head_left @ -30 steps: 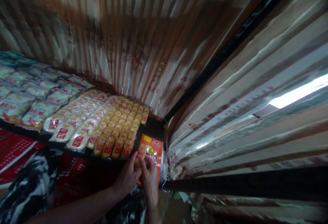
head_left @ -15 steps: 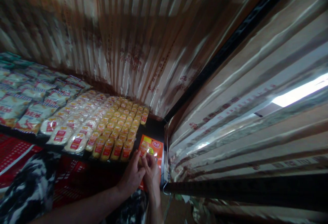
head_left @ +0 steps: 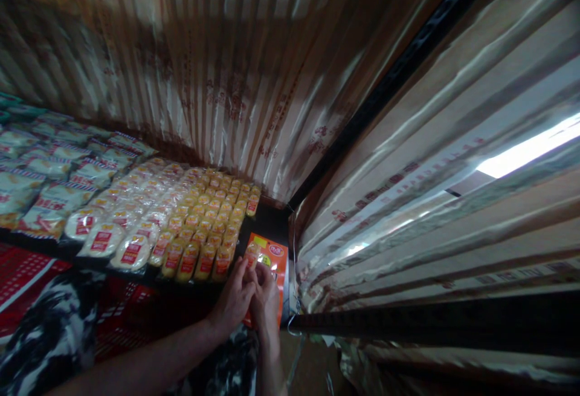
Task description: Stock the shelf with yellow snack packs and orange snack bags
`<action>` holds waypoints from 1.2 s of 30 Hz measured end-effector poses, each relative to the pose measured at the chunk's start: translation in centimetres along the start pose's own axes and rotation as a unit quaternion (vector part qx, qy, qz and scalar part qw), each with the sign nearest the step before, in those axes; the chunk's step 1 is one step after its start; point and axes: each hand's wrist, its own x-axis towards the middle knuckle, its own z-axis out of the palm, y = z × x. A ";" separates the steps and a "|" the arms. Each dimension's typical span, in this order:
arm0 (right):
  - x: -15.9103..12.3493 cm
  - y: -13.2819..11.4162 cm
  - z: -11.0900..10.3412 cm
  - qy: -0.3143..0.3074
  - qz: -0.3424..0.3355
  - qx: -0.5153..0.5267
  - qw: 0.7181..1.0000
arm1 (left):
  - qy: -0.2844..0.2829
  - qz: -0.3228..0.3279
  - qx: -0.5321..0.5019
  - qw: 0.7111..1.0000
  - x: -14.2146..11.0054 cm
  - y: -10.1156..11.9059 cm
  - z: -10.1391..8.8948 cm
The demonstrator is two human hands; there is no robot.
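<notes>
My left hand (head_left: 234,294) and my right hand (head_left: 265,297) are together over the shelf's right end. Between their closed fingers is a small yellow wrapped cake (head_left: 252,253) with a red and orange label, its upper end showing. An orange printed bag (head_left: 278,263) lies flat behind and under my hands, partly covered by them. Just left of my hands, rows of similar yellow wrapped cakes (head_left: 206,257) stand packed on the black shelf (head_left: 269,222).
Further left are white round wrapped cakes (head_left: 131,252) and pale snack bags (head_left: 57,205). Corrugated, plastic-covered sheets (head_left: 217,69) rise behind. A black metal post (head_left: 353,124) slants at the shelf corner. Red perforated crates (head_left: 120,308) sit below, near my patterned trouser legs (head_left: 54,323).
The view has shifted slightly. Both hands stay on the wrapped cake, which shows a little more above my fingers. The goods on the shelf have not moved.
</notes>
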 end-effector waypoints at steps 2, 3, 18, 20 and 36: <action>0.0 0.1 0.0 -0.008 0.009 0.015 1.000 | -0.001 -0.003 0.011 1.000 0.1 0.2 0.0; 0.1 0.1 -0.1 -0.011 0.015 0.023 1.000 | 0.001 -0.005 0.012 1.000 0.2 0.1 0.1; 1.9 -0.7 -1.5 -0.052 0.049 0.033 0.997 | 0.000 -0.002 -0.015 1.000 1.7 -0.4 1.1; 2.5 -0.6 -1.4 -0.053 0.051 0.040 0.996 | -0.002 0.002 -0.022 1.000 1.9 -0.3 1.2; 4.6 -0.5 -1.4 -0.081 0.020 0.076 0.994 | 0.018 0.018 -0.012 1.000 2.7 0.5 1.5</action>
